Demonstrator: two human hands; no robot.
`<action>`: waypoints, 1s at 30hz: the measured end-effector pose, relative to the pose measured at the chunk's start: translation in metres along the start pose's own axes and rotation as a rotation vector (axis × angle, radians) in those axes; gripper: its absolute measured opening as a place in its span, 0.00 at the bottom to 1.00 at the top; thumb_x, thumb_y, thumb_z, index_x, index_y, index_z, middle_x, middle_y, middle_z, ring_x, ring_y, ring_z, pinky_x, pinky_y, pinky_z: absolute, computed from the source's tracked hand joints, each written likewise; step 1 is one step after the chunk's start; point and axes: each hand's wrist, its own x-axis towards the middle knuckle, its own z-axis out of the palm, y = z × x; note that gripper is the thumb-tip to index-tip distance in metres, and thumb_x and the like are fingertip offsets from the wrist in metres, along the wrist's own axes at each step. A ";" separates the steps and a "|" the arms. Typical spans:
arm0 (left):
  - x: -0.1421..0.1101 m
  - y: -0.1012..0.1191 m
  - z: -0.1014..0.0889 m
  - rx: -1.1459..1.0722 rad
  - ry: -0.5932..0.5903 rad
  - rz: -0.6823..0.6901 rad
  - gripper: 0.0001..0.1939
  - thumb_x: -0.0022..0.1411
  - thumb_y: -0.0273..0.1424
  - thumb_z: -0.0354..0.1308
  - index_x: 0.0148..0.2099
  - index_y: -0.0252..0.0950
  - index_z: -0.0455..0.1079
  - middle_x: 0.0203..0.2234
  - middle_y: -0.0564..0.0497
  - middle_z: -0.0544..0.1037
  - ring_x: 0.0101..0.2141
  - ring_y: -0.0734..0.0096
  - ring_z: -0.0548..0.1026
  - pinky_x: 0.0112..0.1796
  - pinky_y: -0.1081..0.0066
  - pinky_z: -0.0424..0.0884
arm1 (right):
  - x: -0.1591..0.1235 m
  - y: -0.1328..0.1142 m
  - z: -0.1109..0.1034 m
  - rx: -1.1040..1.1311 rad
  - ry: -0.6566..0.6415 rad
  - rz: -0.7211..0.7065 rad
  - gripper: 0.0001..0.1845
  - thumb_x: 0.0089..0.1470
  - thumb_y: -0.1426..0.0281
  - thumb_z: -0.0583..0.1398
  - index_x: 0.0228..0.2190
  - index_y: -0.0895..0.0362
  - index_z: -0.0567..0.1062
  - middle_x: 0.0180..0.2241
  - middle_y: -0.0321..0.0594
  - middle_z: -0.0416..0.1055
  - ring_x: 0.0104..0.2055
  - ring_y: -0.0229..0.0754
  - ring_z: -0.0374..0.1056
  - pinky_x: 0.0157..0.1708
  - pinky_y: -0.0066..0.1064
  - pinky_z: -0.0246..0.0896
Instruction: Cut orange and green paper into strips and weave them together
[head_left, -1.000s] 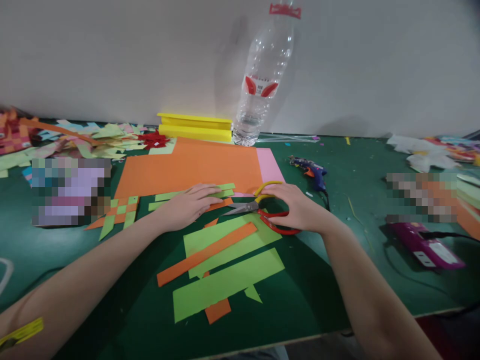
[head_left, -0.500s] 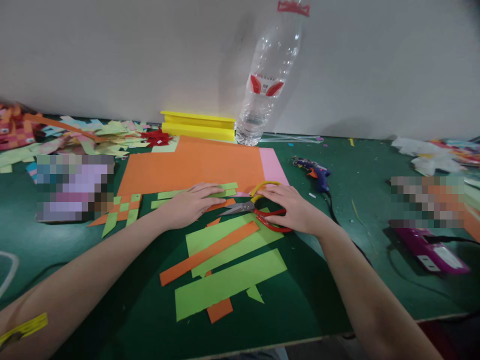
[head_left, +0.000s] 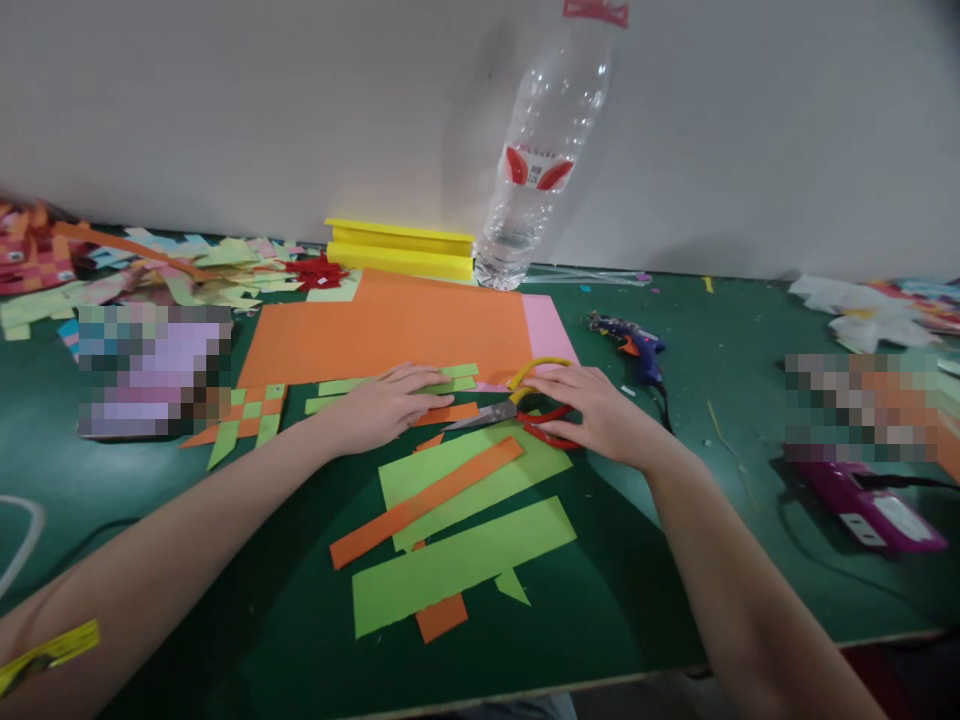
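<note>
Right fingers (head_left: 561,380) hold scissors (head_left: 504,410); orange strip (head_left: 459,412) at left fingertips (head_left: 429,381).

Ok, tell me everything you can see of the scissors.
The scissors have grey blades that look like metal and two looped handles that look like plastic, one yellow, one red. The right hand holds them by the handles, which are spread apart. The blades point left, toward the left hand, beside a narrow orange strip; whether they touch it, or how far they are open, I can't tell.
</note>
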 end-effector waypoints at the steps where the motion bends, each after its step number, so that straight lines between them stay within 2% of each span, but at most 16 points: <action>1: 0.000 0.000 0.000 -0.005 0.002 -0.001 0.20 0.73 0.31 0.39 0.61 0.43 0.63 0.63 0.52 0.60 0.62 0.63 0.56 0.60 0.58 0.54 | 0.000 0.000 0.000 0.002 0.002 0.004 0.24 0.56 0.61 0.58 0.54 0.47 0.67 0.55 0.44 0.68 0.60 0.55 0.60 0.58 0.52 0.53; 8: 0.000 0.002 0.000 0.019 0.017 -0.035 0.20 0.73 0.30 0.39 0.61 0.45 0.62 0.63 0.54 0.61 0.63 0.65 0.55 0.61 0.59 0.51 | 0.000 -0.002 0.000 0.010 0.041 0.002 0.24 0.54 0.62 0.60 0.53 0.49 0.68 0.54 0.44 0.69 0.58 0.55 0.62 0.56 0.50 0.56; 13: 0.000 0.014 0.002 0.029 0.024 -0.092 0.21 0.71 0.26 0.38 0.62 0.43 0.60 0.63 0.52 0.60 0.63 0.64 0.53 0.61 0.57 0.51 | -0.001 -0.002 -0.001 0.016 0.073 0.009 0.23 0.53 0.61 0.61 0.50 0.51 0.69 0.53 0.45 0.70 0.57 0.55 0.64 0.53 0.49 0.58; 18: 0.001 0.028 0.001 0.061 0.087 -0.173 0.23 0.71 0.25 0.36 0.65 0.41 0.53 0.62 0.48 0.60 0.63 0.62 0.54 0.62 0.48 0.44 | 0.000 -0.002 -0.001 0.032 0.067 0.010 0.22 0.53 0.62 0.61 0.49 0.51 0.70 0.52 0.44 0.71 0.57 0.55 0.64 0.52 0.49 0.58; 21: 0.000 0.023 -0.007 0.117 0.070 -0.116 0.22 0.72 0.28 0.38 0.65 0.46 0.52 0.62 0.52 0.61 0.63 0.63 0.54 0.62 0.47 0.40 | -0.001 0.000 0.000 0.048 0.062 0.011 0.22 0.52 0.62 0.61 0.50 0.50 0.69 0.53 0.44 0.70 0.57 0.55 0.63 0.53 0.50 0.57; 24: -0.001 0.012 -0.013 0.106 0.005 0.008 0.21 0.73 0.30 0.39 0.64 0.49 0.55 0.64 0.55 0.57 0.64 0.64 0.51 0.62 0.54 0.45 | -0.002 0.003 0.001 0.058 0.052 0.010 0.23 0.52 0.62 0.61 0.50 0.50 0.69 0.53 0.44 0.70 0.58 0.55 0.62 0.54 0.51 0.56; 27: -0.002 0.004 -0.014 0.099 -0.056 0.083 0.25 0.70 0.24 0.40 0.65 0.50 0.53 0.66 0.57 0.53 0.65 0.66 0.48 0.62 0.56 0.47 | -0.001 0.003 0.001 0.076 0.048 0.007 0.23 0.52 0.63 0.62 0.50 0.50 0.69 0.53 0.44 0.69 0.58 0.55 0.62 0.56 0.51 0.55; 30: -0.003 0.004 -0.012 0.107 -0.083 0.092 0.31 0.66 0.17 0.41 0.66 0.50 0.52 0.67 0.57 0.51 0.66 0.67 0.46 0.62 0.57 0.46 | 0.001 0.001 0.000 0.134 0.042 -0.005 0.22 0.52 0.65 0.62 0.50 0.51 0.69 0.53 0.45 0.69 0.59 0.53 0.61 0.57 0.50 0.56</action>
